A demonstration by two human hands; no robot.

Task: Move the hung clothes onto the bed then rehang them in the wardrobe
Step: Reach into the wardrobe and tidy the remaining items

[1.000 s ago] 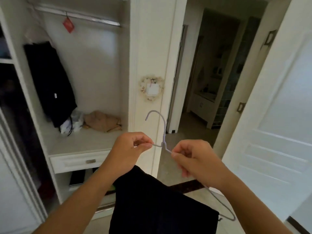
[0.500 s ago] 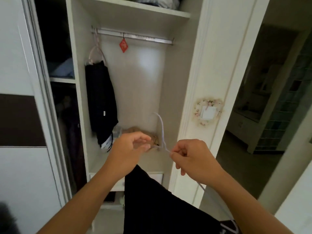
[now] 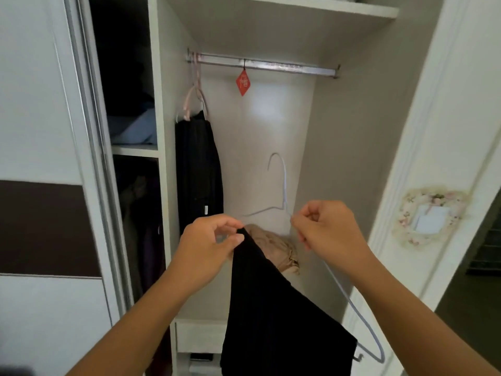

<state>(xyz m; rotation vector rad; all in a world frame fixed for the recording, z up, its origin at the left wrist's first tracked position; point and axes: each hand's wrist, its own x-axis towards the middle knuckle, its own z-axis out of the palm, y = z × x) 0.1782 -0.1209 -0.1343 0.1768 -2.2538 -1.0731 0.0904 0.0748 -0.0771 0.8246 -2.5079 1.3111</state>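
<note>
I count two hands, two hangers in use and two dark garments. My left hand [image 3: 210,241] pinches the top corner of the black garment [image 3: 273,316], which hangs below both hands in front of the wardrobe opening. My right hand [image 3: 326,226] pinches the pale wire hanger [image 3: 283,185] at its shoulder, hook upright and well below the rail [image 3: 271,64]. One dark garment [image 3: 199,169] hangs on a pink hanger [image 3: 193,100] at the rail's left end, against the side wall. One red tag [image 3: 243,82] hangs near it; right of the tag the rail is bare. A beige bundle [image 3: 273,246] lies behind the hands.
</note>
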